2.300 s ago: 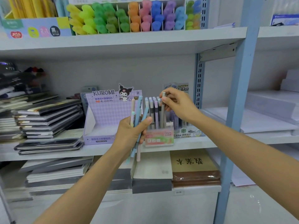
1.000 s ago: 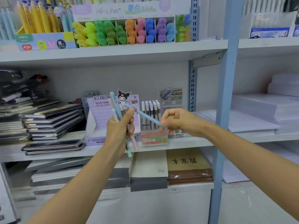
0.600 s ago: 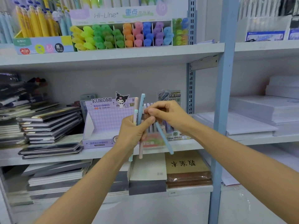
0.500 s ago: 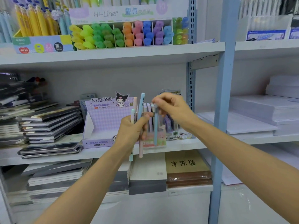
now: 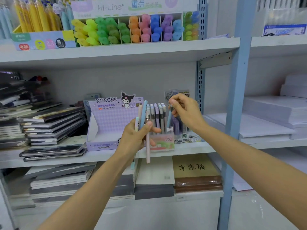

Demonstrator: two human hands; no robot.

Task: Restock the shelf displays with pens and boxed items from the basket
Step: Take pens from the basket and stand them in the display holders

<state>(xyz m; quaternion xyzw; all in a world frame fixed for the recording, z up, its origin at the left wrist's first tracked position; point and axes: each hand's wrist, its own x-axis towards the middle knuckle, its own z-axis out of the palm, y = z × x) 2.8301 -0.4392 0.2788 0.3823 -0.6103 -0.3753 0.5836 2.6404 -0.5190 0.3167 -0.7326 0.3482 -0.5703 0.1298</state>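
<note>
Left hand (image 5: 135, 138) grips bundle of pastel plastic pens (image 5: 142, 113); right hand (image 5: 184, 110) pinches slim light-blue pen (image 5: 169, 119) at translucent pink display box (image 5: 163, 141).

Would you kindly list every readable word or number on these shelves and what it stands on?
"KUROMI": purple display box
"Hi-Line": highlighter rack header
"重点": same header
"FRUIT SODA": clear pen holder
"2B": lead refill box
Small print everywhere, and the characters on the brown notebook pack, are too blurred to read.
</note>
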